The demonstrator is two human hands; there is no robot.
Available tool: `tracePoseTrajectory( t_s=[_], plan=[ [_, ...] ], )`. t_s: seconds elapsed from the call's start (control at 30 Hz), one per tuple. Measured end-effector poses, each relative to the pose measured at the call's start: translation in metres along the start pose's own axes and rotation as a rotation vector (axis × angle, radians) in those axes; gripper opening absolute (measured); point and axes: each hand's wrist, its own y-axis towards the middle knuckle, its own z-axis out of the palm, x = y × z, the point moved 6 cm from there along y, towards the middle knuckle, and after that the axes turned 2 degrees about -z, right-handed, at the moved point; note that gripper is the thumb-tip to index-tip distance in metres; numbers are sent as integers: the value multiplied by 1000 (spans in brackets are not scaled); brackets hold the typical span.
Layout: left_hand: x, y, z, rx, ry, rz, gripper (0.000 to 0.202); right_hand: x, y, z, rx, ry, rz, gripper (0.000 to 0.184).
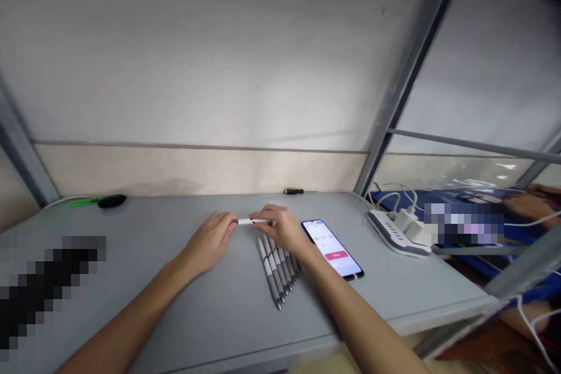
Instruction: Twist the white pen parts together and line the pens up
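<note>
A white and grey pen (244, 221) lies level between my two hands, just above the grey table (175, 315). My left hand (213, 238) pinches its left end, and the fingers cover that tip. On the other end, my right hand (280, 228) has thumb and fingers closed round the barrel. Several similar pens (274, 272) rest side by side in a slanted row below my right hand, which hides some of their upper ends. Right of that row is a phone (333, 250) with a timer on its lit screen.
A power strip (398, 234) with white plugs and cables sits at the table's right edge. A small yellow and black screwdriver (293, 191) lies by the wall. Far left are a black object (111, 201) and a green one (86, 201). Another person's hand (532, 204) shows beyond the metal frame.
</note>
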Motion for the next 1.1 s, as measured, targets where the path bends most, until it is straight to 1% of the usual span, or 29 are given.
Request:
tracePoseTrajectory(
  t_s=[0.17, 0.3, 0.43, 0.47, 0.53, 0.6, 0.63, 0.7, 0.77, 0.9, 0.93, 1.0, 1.03, 1.1],
  plan=[
    [0, -1, 1, -6, -9, 8, 29, 3, 0, 0, 31, 29, -12, 21],
    [-2, -1, 0, -11, -7, -1, 29, 4, -1, 3, 74, 82, 26, 24],
    [-5, 0, -3, -17, -9, 19, 26, 0, -1, 6, 109, 59, 137, 47],
    [-5, 0, -3, -18, -8, 25, 25, -1, -1, 6, 107, 58, 155, 50],
    [-4, 1, -5, -25, 5, 22, 25, -3, -1, 5, 95, 99, 174, 44],
    [-1, 2, -6, -41, 27, 3, 24, -7, 0, 2, 70, 172, 197, 29],
    [1, 3, -7, -50, 36, -4, 23, -10, 0, 1, 54, 205, 215, 28],
    [2, 3, -10, -66, 36, -10, 22, -16, 0, -1, 35, 247, 250, 30],
    [2, 3, -11, -75, 14, -4, 22, -20, 0, 1, 45, 274, 275, 26],
    [0, 3, -12, -75, -14, 8, 22, -24, -1, 3, 64, 274, 306, 45],
    [0, 3, -12, -75, -16, 8, 22, -25, -1, 3, 59, 282, 307, 44],
    [0, 4, -12, -75, -20, 3, 21, -24, -1, 1, 33, 324, 300, 32],
    [1, 4, -13, -75, -23, -2, 20, -24, 0, 0, 20, 346, 291, 31],
    [1, 4, -13, -75, -27, -8, 21, -23, 0, -2, 11, 370, 283, 33]
  ],
)
